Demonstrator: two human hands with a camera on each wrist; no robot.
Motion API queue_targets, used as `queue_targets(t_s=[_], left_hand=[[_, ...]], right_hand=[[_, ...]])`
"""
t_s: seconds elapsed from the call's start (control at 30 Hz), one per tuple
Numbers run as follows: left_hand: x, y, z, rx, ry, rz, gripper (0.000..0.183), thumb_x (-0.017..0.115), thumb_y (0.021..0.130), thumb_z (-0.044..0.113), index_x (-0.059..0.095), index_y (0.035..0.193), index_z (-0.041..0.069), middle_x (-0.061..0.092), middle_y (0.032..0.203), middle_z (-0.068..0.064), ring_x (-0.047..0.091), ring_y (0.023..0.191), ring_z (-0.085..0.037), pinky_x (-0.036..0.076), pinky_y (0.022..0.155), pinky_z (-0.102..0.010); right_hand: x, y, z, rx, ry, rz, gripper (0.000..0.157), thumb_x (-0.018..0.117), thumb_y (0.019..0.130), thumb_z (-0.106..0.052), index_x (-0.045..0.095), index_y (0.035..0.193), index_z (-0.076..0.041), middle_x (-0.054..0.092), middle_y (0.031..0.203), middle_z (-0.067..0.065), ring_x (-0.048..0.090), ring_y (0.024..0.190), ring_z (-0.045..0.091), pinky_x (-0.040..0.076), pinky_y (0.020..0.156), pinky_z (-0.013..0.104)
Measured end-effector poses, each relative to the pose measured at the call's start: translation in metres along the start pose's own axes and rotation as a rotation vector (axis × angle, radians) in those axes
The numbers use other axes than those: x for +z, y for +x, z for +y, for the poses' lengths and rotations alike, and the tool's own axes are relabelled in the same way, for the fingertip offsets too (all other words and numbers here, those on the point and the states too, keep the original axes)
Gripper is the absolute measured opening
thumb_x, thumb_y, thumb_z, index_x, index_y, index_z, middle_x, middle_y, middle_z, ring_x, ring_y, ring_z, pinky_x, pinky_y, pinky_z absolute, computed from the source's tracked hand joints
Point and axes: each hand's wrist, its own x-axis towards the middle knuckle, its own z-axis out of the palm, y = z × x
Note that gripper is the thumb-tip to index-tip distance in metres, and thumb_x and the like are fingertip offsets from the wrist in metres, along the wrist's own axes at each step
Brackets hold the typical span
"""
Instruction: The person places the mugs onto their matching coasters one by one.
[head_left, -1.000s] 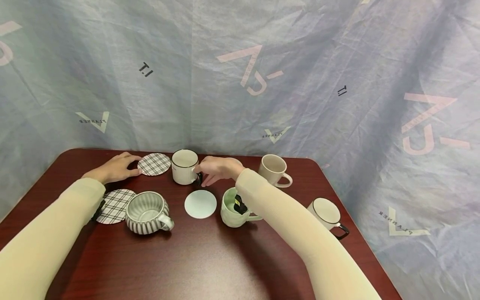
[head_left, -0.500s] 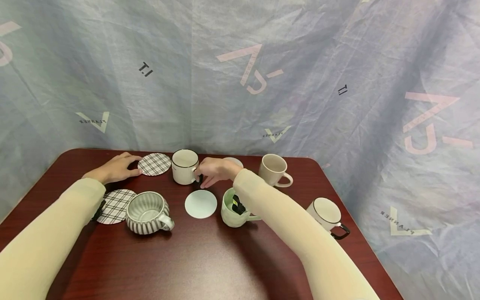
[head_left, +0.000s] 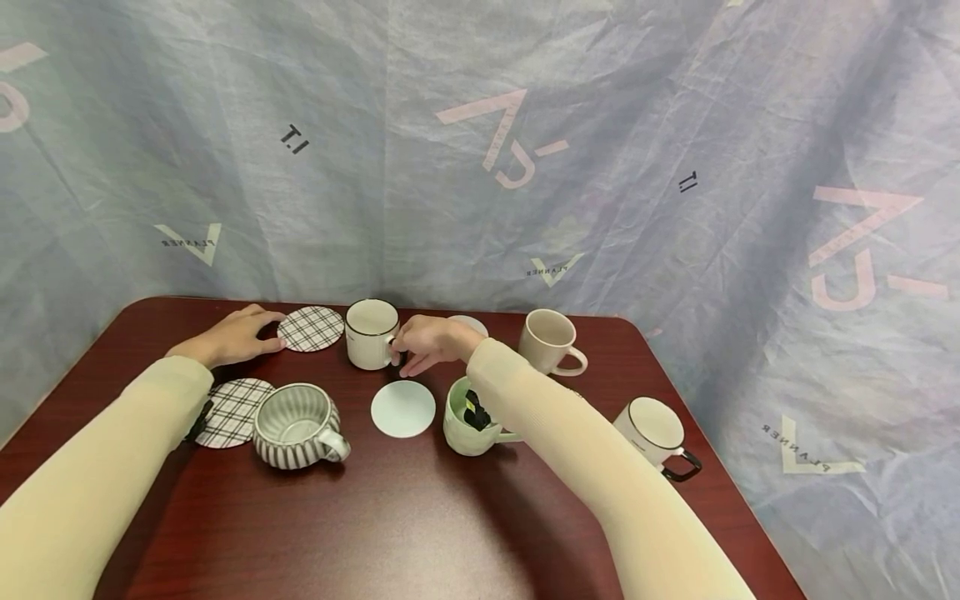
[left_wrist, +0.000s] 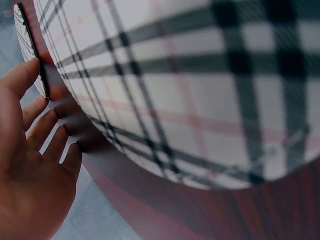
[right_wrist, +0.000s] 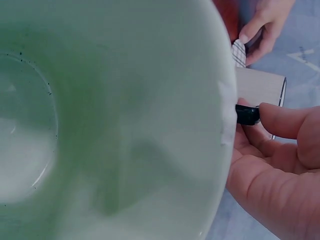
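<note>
In the head view my right hand (head_left: pixel 433 340) reaches to the handle of a white mug (head_left: pixel 367 346) with a dark rim. Thumb and fingers pinch the mug's black handle (right_wrist: pixel 247 115), as the right wrist view shows. The mug stands upright on the table. To its left lies a round plaid coaster (head_left: pixel 311 328). My left hand (head_left: pixel 234 337) rests at that coaster's left edge, thumb and fingertips touching it, fingers only loosely bent. A pale round coaster (head_left: pixel 403 409) lies in front of the white mug.
Under my right forearm stands a green mug (head_left: pixel 463 427). A ribbed grey mug (head_left: pixel 296 429) stands beside a second plaid coaster (head_left: pixel 234 412). Further right are a beige mug (head_left: pixel 543 337) and another white mug (head_left: pixel 654 425). A whitish disc (head_left: pixel 472 322) shows behind my right hand.
</note>
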Motion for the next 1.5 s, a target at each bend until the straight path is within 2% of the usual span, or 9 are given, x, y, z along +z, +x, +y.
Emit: queue_targets(t_s=[0.1, 0.27, 0.53, 0.67, 0.77, 0.83, 1.07, 1.37, 1.5], left_hand=[[-0.0002, 0.0003, 0.0003, -0.003, -0.001, -0.002, 0.066, 0.063, 0.108, 0.028, 0.04, 0.155, -0.012, 0.035, 0.15, -0.041, 0.03, 0.138, -0.065, 0.029, 0.11, -0.078], [-0.0002, 0.0006, 0.0004, -0.008, -0.001, -0.004, 0.066, 0.063, 0.108, 0.027, 0.04, 0.155, -0.012, 0.034, 0.15, -0.041, 0.029, 0.138, -0.065, 0.029, 0.111, -0.079], [0.0008, 0.0006, -0.0008, -0.005, -0.004, -0.002, 0.066, 0.063, 0.108, 0.027, 0.04, 0.155, -0.012, 0.034, 0.15, -0.041, 0.029, 0.138, -0.065, 0.028, 0.111, -0.079], [0.0015, 0.0004, -0.0015, -0.006, -0.008, -0.001, 0.066, 0.063, 0.108, 0.027, 0.04, 0.155, -0.012, 0.034, 0.15, -0.041, 0.029, 0.138, -0.065, 0.028, 0.111, -0.079], [0.0015, 0.0002, -0.0013, -0.007, -0.008, 0.0, 0.066, 0.063, 0.108, 0.028, 0.04, 0.155, -0.012, 0.034, 0.15, -0.041, 0.029, 0.138, -0.065, 0.028, 0.111, -0.079], [0.0014, 0.0002, -0.0007, -0.006, -0.007, -0.001, 0.066, 0.062, 0.108, 0.028, 0.04, 0.156, -0.012, 0.034, 0.15, -0.041, 0.029, 0.138, -0.065, 0.028, 0.111, -0.079], [0.0008, 0.001, 0.0005, -0.01, 0.003, -0.001, 0.066, 0.062, 0.108, 0.028, 0.04, 0.155, -0.012, 0.033, 0.151, -0.042, 0.028, 0.139, -0.065, 0.028, 0.111, -0.079], [0.0004, -0.0006, 0.0, 0.0, 0.004, 0.005, 0.066, 0.063, 0.108, 0.028, 0.04, 0.155, -0.012, 0.034, 0.15, -0.042, 0.029, 0.138, -0.065, 0.028, 0.11, -0.079], [0.0035, -0.0004, -0.0015, 0.008, -0.009, 0.021, 0.066, 0.063, 0.107, 0.029, 0.041, 0.155, -0.011, 0.035, 0.15, -0.041, 0.03, 0.138, -0.065, 0.03, 0.109, -0.079]], right_hand=[[0.0001, 0.0004, -0.0002, 0.006, 0.014, 0.006, 0.033, 0.045, 0.114, -0.008, 0.059, 0.136, 0.013, 0.062, 0.128, 0.024, 0.064, 0.129, 0.044, 0.052, 0.11, 0.047], [0.0006, 0.001, 0.0001, 0.008, 0.035, 0.009, 0.026, 0.045, 0.114, -0.007, 0.061, 0.126, 0.01, 0.062, 0.122, 0.022, 0.066, 0.126, 0.041, 0.053, 0.109, 0.045], [0.0013, 0.0028, -0.0002, 0.01, 0.058, -0.001, 0.02, 0.044, 0.114, -0.006, 0.06, 0.115, 0.006, 0.059, 0.119, 0.021, 0.069, 0.107, 0.031, 0.054, 0.108, 0.043], [0.0016, 0.0033, -0.0004, 0.01, 0.061, -0.004, 0.019, 0.044, 0.114, -0.005, 0.059, 0.112, 0.006, 0.058, 0.127, 0.026, 0.069, 0.104, 0.029, 0.053, 0.109, 0.044], [0.0013, 0.0031, -0.0004, 0.007, 0.056, -0.009, 0.02, 0.044, 0.114, -0.005, 0.059, 0.113, 0.008, 0.054, 0.139, 0.031, 0.068, 0.102, 0.028, 0.052, 0.11, 0.044], [0.0008, 0.0033, -0.0002, 0.007, 0.056, -0.01, 0.02, 0.045, 0.114, -0.005, 0.059, 0.116, 0.01, 0.054, 0.141, 0.032, 0.068, 0.101, 0.027, 0.052, 0.111, 0.044], [-0.0009, 0.006, 0.0012, 0.014, 0.087, -0.007, 0.021, 0.047, 0.113, -0.004, 0.058, 0.12, 0.012, 0.057, 0.12, 0.021, 0.067, 0.102, 0.027, 0.051, 0.112, 0.044], [-0.0014, 0.0068, -0.0006, 0.01, 0.096, 0.011, 0.032, 0.044, 0.114, -0.005, 0.052, 0.135, 0.018, 0.056, 0.113, 0.017, 0.066, 0.098, 0.026, 0.051, 0.111, 0.044], [-0.0015, 0.0062, -0.0017, -0.002, 0.095, 0.016, 0.033, 0.043, 0.115, -0.006, 0.051, 0.136, 0.018, 0.056, 0.109, 0.015, 0.066, 0.097, 0.025, 0.051, 0.111, 0.044]])
